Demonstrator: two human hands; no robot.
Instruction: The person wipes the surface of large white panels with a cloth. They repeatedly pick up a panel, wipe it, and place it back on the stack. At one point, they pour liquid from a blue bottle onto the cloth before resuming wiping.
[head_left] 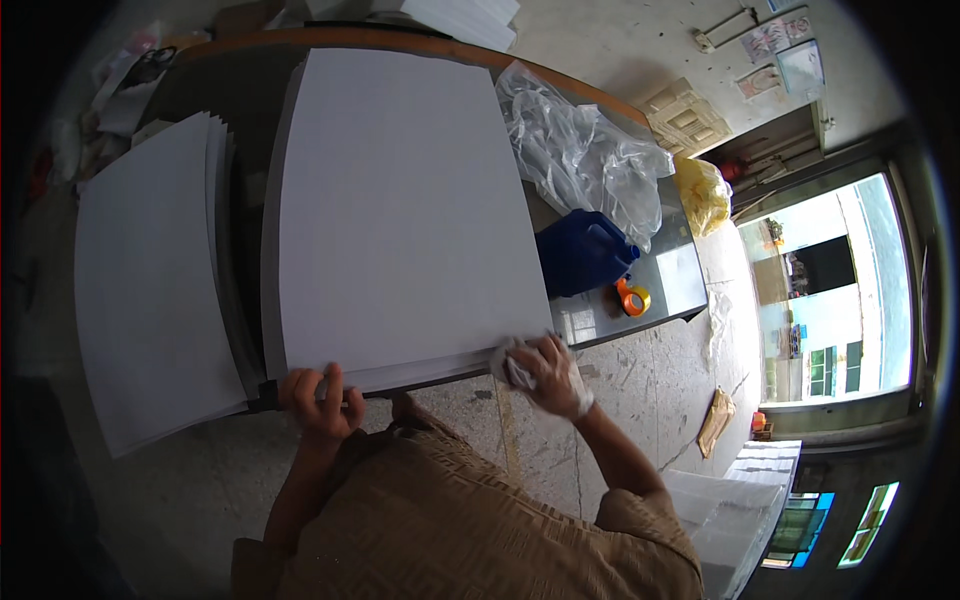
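Note:
A large stack of white sheets (pixel 405 210) lies on the table in front of me. My left hand (pixel 322 402) is at its near left corner, fingers apart and slightly bent, fingertips at the sheet's edge. At the near right corner, my right hand (pixel 556 380) is closed round a crumpled whitish cloth (pixel 512 364), which touches the stack's edge. Some motion blur softens that hand, and a pale covering shows near its wrist. Along the near side, the edges of a few sheets lie slightly out of line.
Another stack of white sheets (pixel 145 270) stands at the left. Right of the main stack are clear plastic film (pixel 585 150), a blue jug (pixel 585 255) and an orange tape roll (pixel 633 298) on the table (pixel 672 275). A yellow bag (pixel 703 195) sits beyond the table's right end.

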